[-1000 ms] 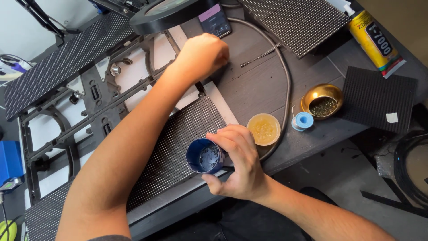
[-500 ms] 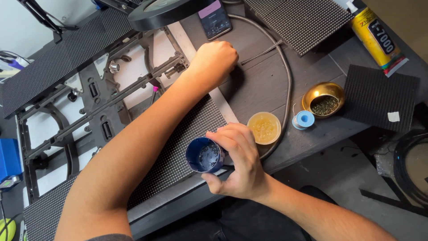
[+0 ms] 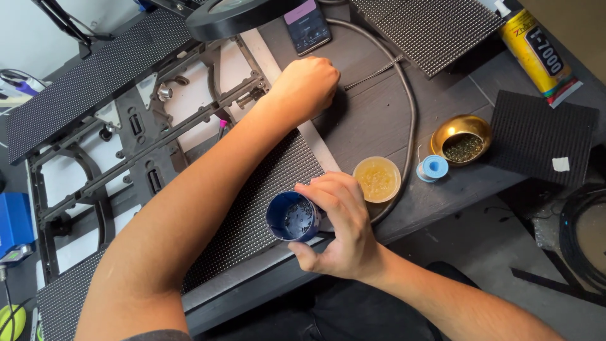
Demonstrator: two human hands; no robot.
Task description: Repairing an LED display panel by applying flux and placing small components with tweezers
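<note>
My right hand [image 3: 344, 230] grips a small dark blue round container [image 3: 291, 216] holding small dark bits, held over the near edge of a dotted grey panel [image 3: 252, 208]. My left hand [image 3: 307, 85] reaches far across the dark table [image 3: 372, 126], fingers curled into a fist, resting beside the end of a thin dark strip [image 3: 374, 72]. What the fist holds, if anything, is hidden. A round yellow tin [image 3: 376, 179] sits just right of the blue container.
A gold bowl [image 3: 461, 140] of dark bits and a small blue spool [image 3: 434, 168] stand at the right. A grey cable [image 3: 410, 107] curves past them. A black metal frame [image 3: 126, 151], a phone [image 3: 307, 25], a lamp head [image 3: 233, 16], more dotted panels [image 3: 429, 28] and a yellow tube [image 3: 536, 53] surround the work area.
My left hand has slid a little to the right along the table toward the thin strip. My right hand keeps the blue container in the same place.
</note>
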